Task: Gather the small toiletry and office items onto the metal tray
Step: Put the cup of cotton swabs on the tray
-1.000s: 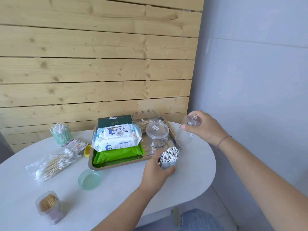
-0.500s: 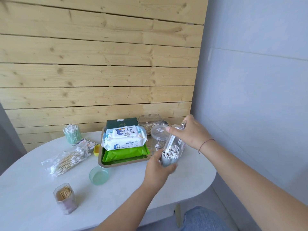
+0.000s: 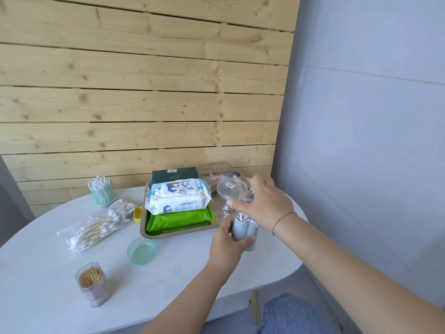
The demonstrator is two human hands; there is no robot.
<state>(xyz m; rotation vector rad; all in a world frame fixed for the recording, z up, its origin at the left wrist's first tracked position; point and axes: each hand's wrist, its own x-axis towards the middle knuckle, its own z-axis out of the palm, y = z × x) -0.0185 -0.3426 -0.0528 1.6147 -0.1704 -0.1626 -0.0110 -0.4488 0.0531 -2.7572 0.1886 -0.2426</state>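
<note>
My left hand (image 3: 228,239) grips the base of a pale blue cotton swab holder (image 3: 245,229) just in front of the metal tray (image 3: 168,235). My right hand (image 3: 265,203) holds its clear cover (image 3: 244,201) down over the swabs. On the tray lie a baby wipes pack (image 3: 179,196) on a green pack (image 3: 180,218), a dark green box (image 3: 174,173), a clear tub (image 3: 214,172) and a clear round jar (image 3: 231,189).
On the white table (image 3: 48,273) left of the tray: a green cup of swabs (image 3: 101,190), a bag of swabs (image 3: 94,229), a small card pack (image 3: 120,204), a yellow item (image 3: 138,214), a teal lid (image 3: 142,251), a toothpick jar (image 3: 92,283). The table's edge runs close at front right.
My right hand brought the clear cover from above the tray's right side down onto the swab holder. My left hand kept hold of the holder's base.
</note>
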